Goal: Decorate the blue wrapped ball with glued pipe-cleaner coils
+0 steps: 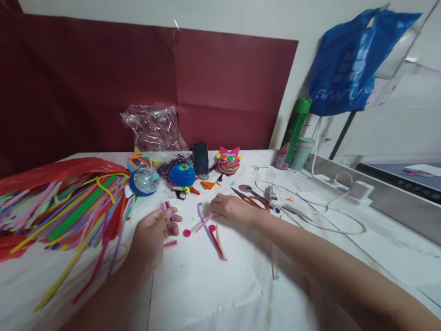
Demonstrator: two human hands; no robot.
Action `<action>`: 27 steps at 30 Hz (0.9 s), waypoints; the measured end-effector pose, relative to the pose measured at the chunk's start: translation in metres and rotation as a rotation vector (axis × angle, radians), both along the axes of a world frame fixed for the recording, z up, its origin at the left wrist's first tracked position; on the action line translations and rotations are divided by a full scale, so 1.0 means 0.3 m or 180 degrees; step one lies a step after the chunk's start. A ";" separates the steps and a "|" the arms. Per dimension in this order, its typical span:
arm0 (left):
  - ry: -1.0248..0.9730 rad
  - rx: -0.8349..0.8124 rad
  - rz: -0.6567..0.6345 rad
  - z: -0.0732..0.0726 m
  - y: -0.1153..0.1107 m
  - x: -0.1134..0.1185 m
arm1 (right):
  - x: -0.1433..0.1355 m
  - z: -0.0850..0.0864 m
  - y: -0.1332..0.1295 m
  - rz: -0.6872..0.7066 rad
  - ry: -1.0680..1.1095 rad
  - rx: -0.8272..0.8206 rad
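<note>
My left hand (158, 230) is closed, pinching short purple and red pipe cleaner pieces (167, 206) between thumb and fingers. My right hand (228, 207) has its fingers drawn together at one end of a pink pipe cleaner (203, 223), low over the white sheet (200, 285). Between the hands stands out a purple pipe cleaner with a curled tip (200, 211), and a dark pink coil (187, 233) lies below it. Nearer me is a group of red, purple and beige strips (217, 245) with another pink coil. A short red piece (170, 243) rests beside my left hand.
Many coloured pipe cleaners (66, 215) spill from a red bag on the left. Decorated balls, one blue (181, 175) and one pink-eared (229, 160), stand behind with a phone (201, 159). Orange-handled scissors (256, 201) and white cables (324, 208) lie right.
</note>
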State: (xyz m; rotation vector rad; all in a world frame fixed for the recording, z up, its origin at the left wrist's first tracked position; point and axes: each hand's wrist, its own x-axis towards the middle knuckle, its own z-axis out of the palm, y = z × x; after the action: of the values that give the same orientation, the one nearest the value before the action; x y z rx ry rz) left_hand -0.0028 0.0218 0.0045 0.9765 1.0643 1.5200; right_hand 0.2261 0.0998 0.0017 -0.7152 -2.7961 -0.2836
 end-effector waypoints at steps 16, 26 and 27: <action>0.0085 0.0160 0.0127 -0.011 0.011 -0.011 | 0.003 -0.020 -0.131 0.0995 -0.0208 0.0210; 0.0072 0.0184 0.0221 -0.012 0.019 -0.013 | 0.003 0.036 -0.120 0.0819 0.0964 -0.0190; 0.0061 0.0204 0.0231 -0.011 0.019 -0.014 | -0.002 0.037 -0.131 0.0897 0.0561 -0.0059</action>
State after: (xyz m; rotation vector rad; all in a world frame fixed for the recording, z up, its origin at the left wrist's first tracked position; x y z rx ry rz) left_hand -0.0069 0.0276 0.0012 1.0076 1.0805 1.6152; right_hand 0.2256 0.0606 0.0127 -0.3243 -2.6871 -0.1347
